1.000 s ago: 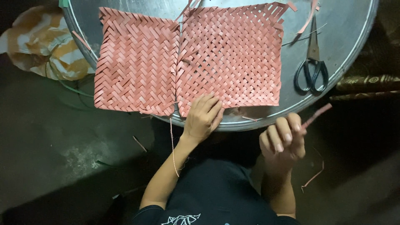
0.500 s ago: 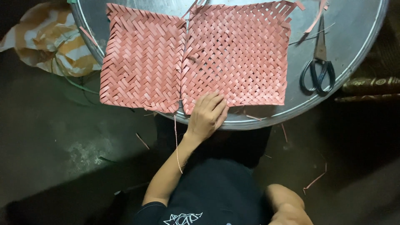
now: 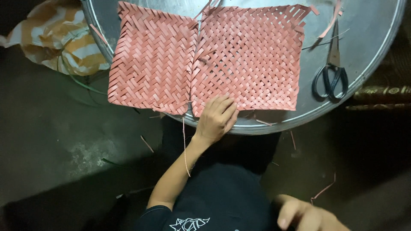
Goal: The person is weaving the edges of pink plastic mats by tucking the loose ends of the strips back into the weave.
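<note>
Left hand (image 3: 216, 117) flat on woven mat (image 3: 246, 60)

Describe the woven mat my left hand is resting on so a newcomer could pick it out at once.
On the round metal tray lie two pinkish woven mats side by side. Yours is the right-hand mat, with the left hand on its near edge. Its loose, open checker weave sets it apart from the tight herringbone mat beside it.

Dim scene, metal tray (image 3: 368, 64) lit from above (soft sheen), floor in shadow, right hand (image 3: 306, 216) blurred.
</note>
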